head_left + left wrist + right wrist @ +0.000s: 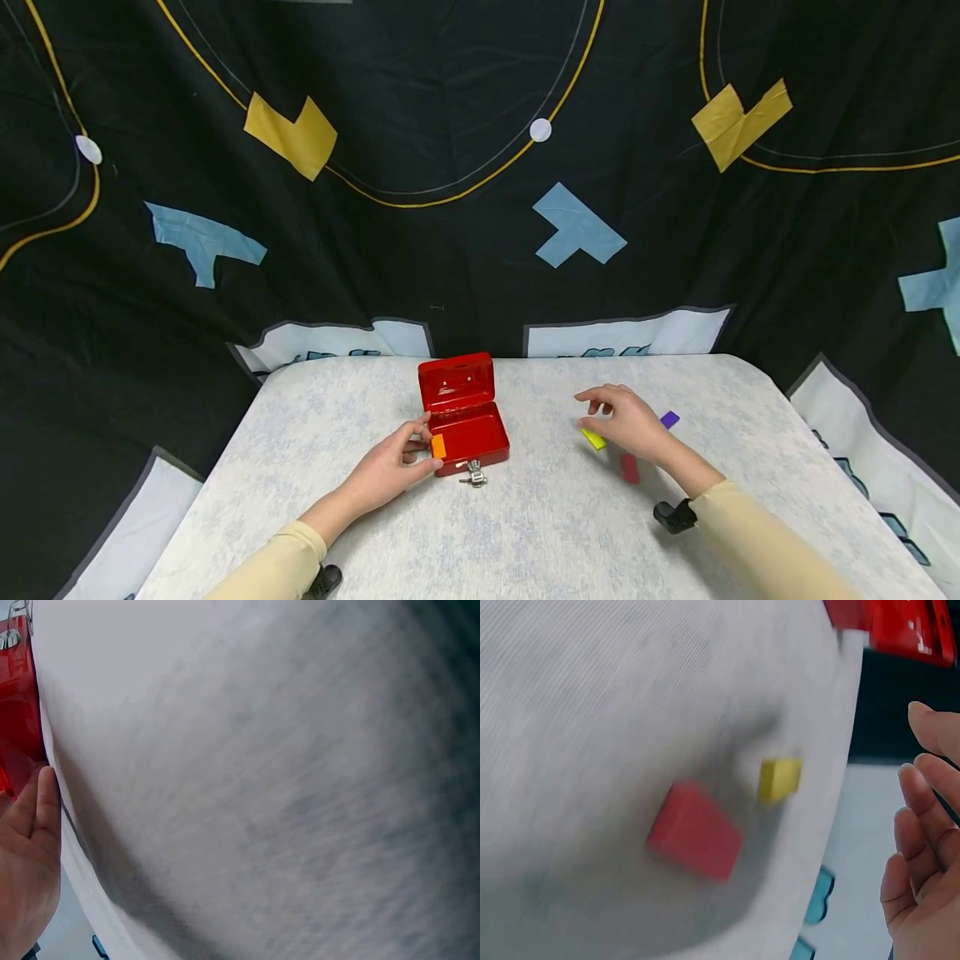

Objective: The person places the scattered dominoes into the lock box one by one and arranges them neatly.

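A red metal cash box [480,454] stands on the table with its lid [456,382] raised. In its left part lies an orange block [438,447]. My left hand [390,467] holds the box's left side, its thumb by the front corner and index finger toward the back. The left wrist view shows fingertips against the red wall. My right hand [622,421] hovers right of the box, thumb and index finger apart, holding nothing. Below it lies a yellow block [780,780], with a red block [697,832] nearby. A purple block [670,419] lies beyond the wrist.
Small keys [474,477] hang at the box's front lock. A pale mottled cloth covers the table [525,533]. Behind it hangs a black curtain [450,275] with yellow and blue shapes.
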A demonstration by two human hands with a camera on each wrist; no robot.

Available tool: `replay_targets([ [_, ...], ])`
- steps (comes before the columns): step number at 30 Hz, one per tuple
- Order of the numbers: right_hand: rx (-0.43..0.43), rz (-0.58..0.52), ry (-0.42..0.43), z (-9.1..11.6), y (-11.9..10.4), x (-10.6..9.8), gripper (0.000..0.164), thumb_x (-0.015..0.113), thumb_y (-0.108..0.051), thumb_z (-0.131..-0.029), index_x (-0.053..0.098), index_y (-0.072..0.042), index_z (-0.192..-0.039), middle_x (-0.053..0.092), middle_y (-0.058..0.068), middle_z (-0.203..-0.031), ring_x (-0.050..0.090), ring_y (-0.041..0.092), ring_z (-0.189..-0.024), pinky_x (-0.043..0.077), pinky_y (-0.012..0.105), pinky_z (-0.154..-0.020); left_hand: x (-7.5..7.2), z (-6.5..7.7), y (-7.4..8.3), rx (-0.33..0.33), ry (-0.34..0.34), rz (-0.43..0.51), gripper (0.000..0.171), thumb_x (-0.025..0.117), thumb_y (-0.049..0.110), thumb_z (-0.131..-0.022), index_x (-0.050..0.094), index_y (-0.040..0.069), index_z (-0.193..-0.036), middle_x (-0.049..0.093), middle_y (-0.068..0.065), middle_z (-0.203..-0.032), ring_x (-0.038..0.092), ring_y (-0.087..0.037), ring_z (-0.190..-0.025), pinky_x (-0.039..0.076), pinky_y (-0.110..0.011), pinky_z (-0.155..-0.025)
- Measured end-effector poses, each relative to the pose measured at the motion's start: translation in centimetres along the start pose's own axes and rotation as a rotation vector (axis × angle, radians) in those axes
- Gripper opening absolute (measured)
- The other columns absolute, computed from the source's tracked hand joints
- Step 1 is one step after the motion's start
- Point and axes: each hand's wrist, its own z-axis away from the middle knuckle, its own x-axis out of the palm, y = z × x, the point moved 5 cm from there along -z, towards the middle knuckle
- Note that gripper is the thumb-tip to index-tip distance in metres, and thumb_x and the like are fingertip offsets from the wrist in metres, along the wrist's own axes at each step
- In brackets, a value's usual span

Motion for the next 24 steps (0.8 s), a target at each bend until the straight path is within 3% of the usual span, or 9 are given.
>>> replay_targets([
  [14, 0.146, 0.039, 0.070, 3.4, 6.5, -3.3, 0.044, 0.078, -0.025, -0.093, 0.067, -0.006, -0.131, 0.061, 0.000, -0.095, 0.053, 0.021, -0.084, 0.047, 0.033, -0.065, 0.0, 0.1, 0.0, 0.007, -0.010, 0.002, 0.040, 0.078, 0.043, -0.091, 0.057, 0.021, -0.117, 0.037, 0.005, -0.162, 0.063, -0.011, -0.117, 0.053, -0.033, -0.097],
  [24, 0.205, 0.026, 0.084, 5.0, 9.3, -5.4, 0.050, 0.075, -0.028, -0.095, 0.062, 0.000, -0.135, 0.061, 0.003, -0.095, 0.053, 0.020, -0.082, 0.044, 0.030, -0.060, 0.0, -0.1, -0.1, 0.002, -0.009, -0.002, 0.041, 0.077, 0.045, -0.091, 0.057, 0.021, -0.117, 0.037, 0.005, -0.162, 0.063, -0.012, -0.118, 0.053, -0.035, -0.097],
])
